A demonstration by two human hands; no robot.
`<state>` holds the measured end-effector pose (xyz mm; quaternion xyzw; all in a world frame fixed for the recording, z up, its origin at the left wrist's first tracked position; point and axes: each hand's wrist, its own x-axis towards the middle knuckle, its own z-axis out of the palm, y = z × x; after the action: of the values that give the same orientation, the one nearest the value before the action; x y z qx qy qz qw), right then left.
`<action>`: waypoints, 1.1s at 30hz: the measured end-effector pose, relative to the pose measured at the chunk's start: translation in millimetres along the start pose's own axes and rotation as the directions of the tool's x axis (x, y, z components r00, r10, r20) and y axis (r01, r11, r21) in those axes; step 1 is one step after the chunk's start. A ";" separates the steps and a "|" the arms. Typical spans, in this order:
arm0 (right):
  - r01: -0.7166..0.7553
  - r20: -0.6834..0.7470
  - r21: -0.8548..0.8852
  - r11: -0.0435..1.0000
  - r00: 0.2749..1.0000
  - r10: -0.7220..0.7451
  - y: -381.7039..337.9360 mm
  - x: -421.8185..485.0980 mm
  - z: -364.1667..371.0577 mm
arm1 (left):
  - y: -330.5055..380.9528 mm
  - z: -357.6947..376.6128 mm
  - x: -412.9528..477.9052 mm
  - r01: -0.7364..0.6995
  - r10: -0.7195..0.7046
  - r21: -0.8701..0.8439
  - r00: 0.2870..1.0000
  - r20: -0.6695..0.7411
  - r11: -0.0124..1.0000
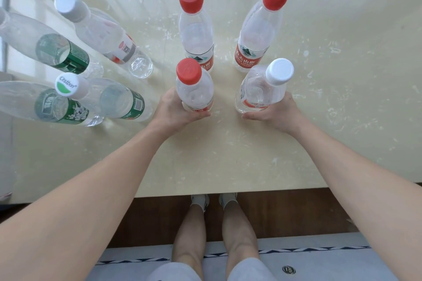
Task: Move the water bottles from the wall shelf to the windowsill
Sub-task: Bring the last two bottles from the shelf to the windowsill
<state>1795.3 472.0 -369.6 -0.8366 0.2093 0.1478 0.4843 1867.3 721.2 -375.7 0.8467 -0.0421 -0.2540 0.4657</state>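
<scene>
Left hand (173,112) gripping red-capped bottle (194,89), right hand (277,113) gripping white-capped bottle (260,91), both upright mid-windowsill (228,155), other bottles (109,39) toward far and left edges.

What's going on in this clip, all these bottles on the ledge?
A person holds two water bottles upright on the pale windowsill: the left hand grips a red-capped bottle, the right hand a white-capped bottle. Two more red-capped bottles stand behind them, and several others are grouped at the left.
</scene>
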 end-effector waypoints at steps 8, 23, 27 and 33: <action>0.062 0.029 -0.061 0.996 0.998 -0.060 5.6 -4.5 -2.1 | -3.8 1.6 -10.7 -0.037 0.045 0.078 0.994 -0.104 0.996; 0.151 -0.005 0.077 0.986 0.989 -0.151 -25.2 -18.4 -29.6 | 25.5 -11.5 -23.2 -0.202 0.200 0.000 0.968 -0.152 0.979; 0.157 0.003 0.061 0.986 0.988 -0.157 -22.9 -17.0 -31.2 | 24.2 -13.2 -23.9 -0.201 0.198 -0.008 0.971 -0.137 0.980; 0.188 -0.014 0.014 0.982 0.982 -0.188 -24.0 -18.5 -31.1 | 22.4 -12.3 -25.3 -0.206 0.204 -0.003 0.970 -0.130 0.979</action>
<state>1792.4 459.3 -328.1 -0.8498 0.1335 0.0943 0.5012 1854.8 725.8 -342.3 0.8485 -0.0971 -0.1496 0.4982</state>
